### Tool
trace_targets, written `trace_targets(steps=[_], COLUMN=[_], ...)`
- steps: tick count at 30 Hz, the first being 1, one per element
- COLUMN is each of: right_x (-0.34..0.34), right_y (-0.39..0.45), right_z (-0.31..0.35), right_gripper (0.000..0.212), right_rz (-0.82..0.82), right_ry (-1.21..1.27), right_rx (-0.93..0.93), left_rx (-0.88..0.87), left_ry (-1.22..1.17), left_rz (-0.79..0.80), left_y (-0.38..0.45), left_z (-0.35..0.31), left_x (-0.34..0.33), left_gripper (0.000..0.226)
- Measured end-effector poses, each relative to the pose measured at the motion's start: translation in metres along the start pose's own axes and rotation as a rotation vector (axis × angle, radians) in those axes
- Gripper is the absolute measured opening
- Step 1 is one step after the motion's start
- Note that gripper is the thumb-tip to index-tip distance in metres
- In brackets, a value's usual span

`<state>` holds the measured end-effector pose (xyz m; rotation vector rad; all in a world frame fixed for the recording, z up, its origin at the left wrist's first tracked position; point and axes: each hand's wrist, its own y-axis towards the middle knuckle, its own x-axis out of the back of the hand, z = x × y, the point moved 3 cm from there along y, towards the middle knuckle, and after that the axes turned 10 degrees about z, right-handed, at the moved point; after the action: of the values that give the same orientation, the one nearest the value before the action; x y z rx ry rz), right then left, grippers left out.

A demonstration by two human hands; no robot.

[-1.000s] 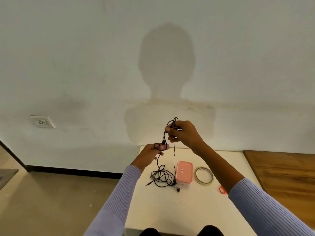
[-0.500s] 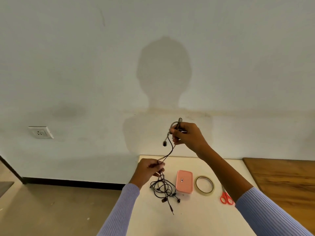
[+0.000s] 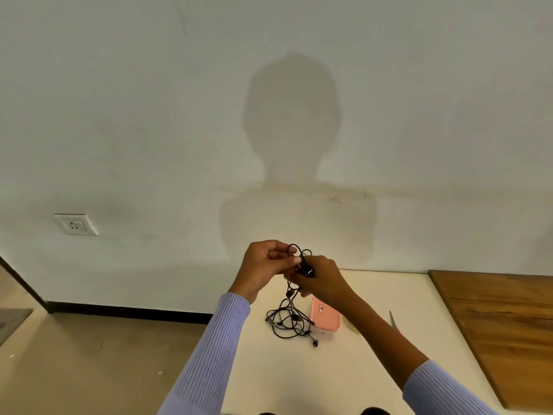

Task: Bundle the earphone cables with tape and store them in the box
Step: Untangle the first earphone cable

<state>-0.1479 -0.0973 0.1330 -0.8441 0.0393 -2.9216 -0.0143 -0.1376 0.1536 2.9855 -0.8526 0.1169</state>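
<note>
Bench point(image 3: 344, 369), white: tangled earphone cables point(image 3: 288, 322) lie just left of pink box point(image 3: 326, 317). Above them, left hand point(image 3: 263, 269) and right hand point(image 3: 321, 278) both pinch one coiled black cable point(image 3: 300, 256), its tail hanging toward the pile. Wall socket point(image 3: 74, 224) beyond.

Two bare hands point(image 3: 299, 274), ribbed lavender knit sleeves point(image 3: 215, 354), snug cuffs

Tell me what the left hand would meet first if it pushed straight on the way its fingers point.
Probably the right hand: the left hand points rightward at it, both pinching the earphone cable between them. Depth is unclear.
</note>
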Motion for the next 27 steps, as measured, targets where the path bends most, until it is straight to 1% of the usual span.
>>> trace_targets(steps=[2,5,9,11,13,14,17,18,21,23,27], right_x=[0.0,0.003,0.008,0.009,0.01,0.009,0.008,0.008,0.011,0.015,0.024], right_y=[0.002,0.001,-0.005,-0.009,-0.013,-0.014,-0.018,-0.019,-0.024,-0.027,-0.033], right_z=[0.003,0.002,0.001,0.002,0.003,0.003,0.002,0.001,-0.001,-0.002,-0.009], right_gripper=[0.015,0.012,0.01,0.008,0.006,0.006,0.009,0.01,0.012,0.013,0.01], right_rz=[-0.022,-0.045,-0.063,-0.061,-0.054,-0.054,-0.071,-0.074,-0.072,-0.088,-0.127], right_ry=[0.031,0.108,0.262,0.322,0.36,0.381,0.415,0.425,0.479,0.511,0.526], right_rx=[-0.003,-0.024,-0.042,-0.033,-0.02,-0.012,0.001,0.004,0.009,0.012,0.002], left_rx=[-0.008,-0.016,-0.011,0.015,0.036,0.037,0.035,0.043,0.076,0.097,0.112], left_ry=[0.009,0.012,-0.034,0.023,0.129,0.172,0.237,0.25,0.297,0.268,0.135], left_rz=[-0.01,-0.051,-0.176,-0.158,-0.106,-0.082,-0.037,-0.031,0.001,0.011,-0.074], left_y=[-0.002,-0.008,-0.02,-0.026,-0.031,-0.033,-0.037,-0.037,-0.039,-0.041,-0.043], left_z=[0.002,0.005,0.022,0.034,0.046,0.051,0.06,0.061,0.065,0.068,0.074], left_x=[0.001,0.005,0.01,0.006,-0.003,-0.008,-0.021,-0.024,-0.027,-0.025,-0.016], left_gripper=[0.025,0.029,0.035,0.037,0.039,0.036,0.015,0.012,0.01,0.011,0.009])
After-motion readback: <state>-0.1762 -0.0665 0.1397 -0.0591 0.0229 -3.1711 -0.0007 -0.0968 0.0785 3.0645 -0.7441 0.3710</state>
